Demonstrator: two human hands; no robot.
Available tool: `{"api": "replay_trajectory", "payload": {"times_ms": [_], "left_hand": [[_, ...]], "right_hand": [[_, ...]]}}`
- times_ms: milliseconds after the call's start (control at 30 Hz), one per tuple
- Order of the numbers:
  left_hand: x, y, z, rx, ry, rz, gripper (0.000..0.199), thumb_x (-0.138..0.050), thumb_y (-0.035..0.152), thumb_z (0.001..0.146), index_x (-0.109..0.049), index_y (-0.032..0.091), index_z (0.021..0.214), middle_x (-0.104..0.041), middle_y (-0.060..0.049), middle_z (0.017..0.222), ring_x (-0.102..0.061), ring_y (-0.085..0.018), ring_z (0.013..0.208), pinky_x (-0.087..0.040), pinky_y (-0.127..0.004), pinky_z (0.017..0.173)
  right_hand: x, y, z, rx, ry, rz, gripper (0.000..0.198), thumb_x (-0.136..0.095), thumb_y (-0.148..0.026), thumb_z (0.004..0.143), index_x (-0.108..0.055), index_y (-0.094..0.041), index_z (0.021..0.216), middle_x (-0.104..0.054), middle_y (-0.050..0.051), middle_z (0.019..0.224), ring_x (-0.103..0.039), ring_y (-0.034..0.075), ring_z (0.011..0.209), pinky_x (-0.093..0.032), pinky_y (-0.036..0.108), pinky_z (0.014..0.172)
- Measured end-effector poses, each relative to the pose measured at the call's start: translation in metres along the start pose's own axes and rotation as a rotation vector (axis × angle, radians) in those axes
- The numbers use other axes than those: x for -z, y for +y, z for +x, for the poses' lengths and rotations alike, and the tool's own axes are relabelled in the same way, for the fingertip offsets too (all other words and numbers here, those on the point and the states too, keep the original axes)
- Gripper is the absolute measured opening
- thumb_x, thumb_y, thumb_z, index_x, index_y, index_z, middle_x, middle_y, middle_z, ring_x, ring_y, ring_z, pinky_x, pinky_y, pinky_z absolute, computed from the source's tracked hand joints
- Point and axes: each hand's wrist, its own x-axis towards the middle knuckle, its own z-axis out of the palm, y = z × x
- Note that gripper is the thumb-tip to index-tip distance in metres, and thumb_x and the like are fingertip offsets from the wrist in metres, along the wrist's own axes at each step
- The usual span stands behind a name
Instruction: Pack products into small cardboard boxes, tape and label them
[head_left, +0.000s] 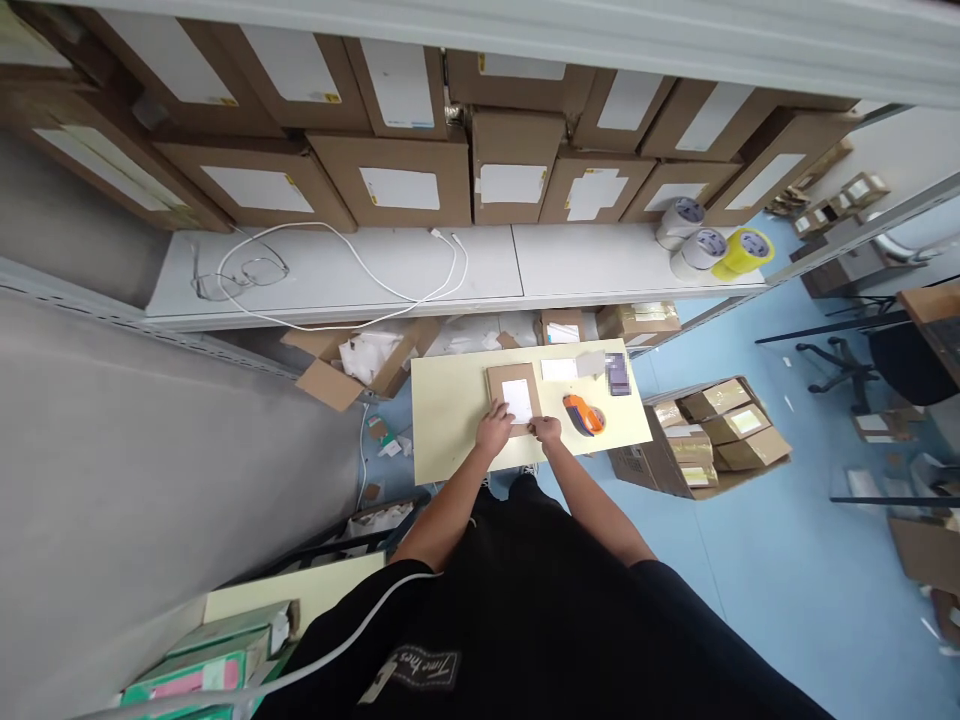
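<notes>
A small flat cardboard box with a white label on top lies on the pale yellow table. My left hand rests at the box's near left part, its fingers laid out onto the label's edge. At the near right corner, my right hand has its fingers closed on the box's edge. Right of that hand lies an orange tape dispenser. Farther back on the table are a white paper pad, a greyish card and a dark, blurred-out item.
Labelled cardboard boxes line the shelf ahead, with a white cable, glasses and tape rolls. An open carton stands at left. A large carton of packed boxes sits on the floor to the right.
</notes>
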Motion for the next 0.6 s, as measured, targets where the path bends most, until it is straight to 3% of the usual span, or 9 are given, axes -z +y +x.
{"api": "replay_trajectory", "payload": {"times_ms": [133, 300, 467, 600], "left_hand": [[0.002, 0.001, 0.001, 0.006, 0.021, -0.027, 0.027, -0.052, 0.018, 0.102, -0.078, 0.024, 0.103, -0.064, -0.008, 0.146, -0.044, -0.029, 0.151, -0.053, -0.043, 0.11], [0.01, -0.002, 0.005, 0.061, 0.036, -0.057, 0.029, -0.044, 0.027, 0.108, -0.072, 0.023, 0.114, -0.061, -0.009, 0.149, -0.061, -0.024, 0.134, -0.055, -0.034, 0.098], [0.014, -0.002, 0.004, 0.068, 0.016, -0.06, 0.027, -0.043, 0.027, 0.108, -0.068, 0.021, 0.117, -0.06, -0.011, 0.15, -0.067, -0.024, 0.124, -0.056, -0.034, 0.094], [0.013, -0.001, 0.002, 0.003, -0.012, -0.058, 0.02, -0.05, 0.022, 0.104, -0.07, 0.021, 0.109, -0.057, -0.01, 0.154, -0.054, -0.026, 0.143, -0.056, -0.037, 0.101]], "right_hand": [[0.003, -0.009, 0.0, -0.119, -0.033, 0.048, 0.021, -0.072, -0.027, 0.073, -0.058, -0.021, 0.058, -0.06, 0.0, 0.049, -0.052, 0.014, 0.046, -0.035, 0.023, 0.045], [0.007, -0.025, 0.009, -0.192, -0.118, 0.083, 0.016, -0.072, -0.025, 0.077, -0.063, -0.017, 0.066, -0.066, 0.005, 0.056, -0.053, 0.013, 0.046, -0.038, 0.023, 0.045], [0.009, -0.029, 0.013, -0.196, -0.163, 0.032, 0.017, -0.065, -0.024, 0.086, -0.065, -0.016, 0.071, -0.07, 0.008, 0.064, -0.059, 0.013, 0.052, -0.047, 0.023, 0.051], [0.011, -0.02, 0.012, -0.172, -0.133, -0.113, 0.018, -0.065, -0.025, 0.086, -0.062, -0.017, 0.071, -0.07, 0.006, 0.066, -0.062, 0.014, 0.057, -0.048, 0.023, 0.055]]}}
